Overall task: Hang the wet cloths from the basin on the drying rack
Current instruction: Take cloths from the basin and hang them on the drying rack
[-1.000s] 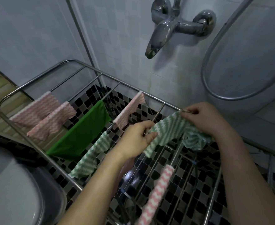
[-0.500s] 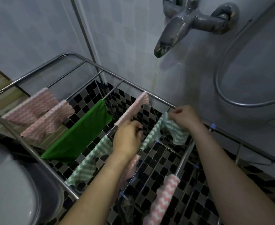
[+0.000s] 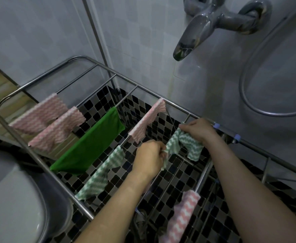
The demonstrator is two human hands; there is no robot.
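A steel drying rack stands over a black-and-white tiled floor. Both hands hold a green-and-white zigzag cloth stretched along a rail near the rack's far side. My left hand pinches its near end; my right hand grips its far end by the rack's back rail. Several cloths hang on the rack: two pink zigzag ones at left, a plain green one, another pink one, a green zigzag one and a pink-and-white one at the front right.
A chrome tap juts from the tiled wall above the rack, with a shower hose looping at right. A grey basin's rim shows at lower left. A vertical pipe runs down the wall corner.
Both hands have carried the green zigzag cloth down onto the rail and pulled it out lengthwise. The view has shifted left and closer to the rack.
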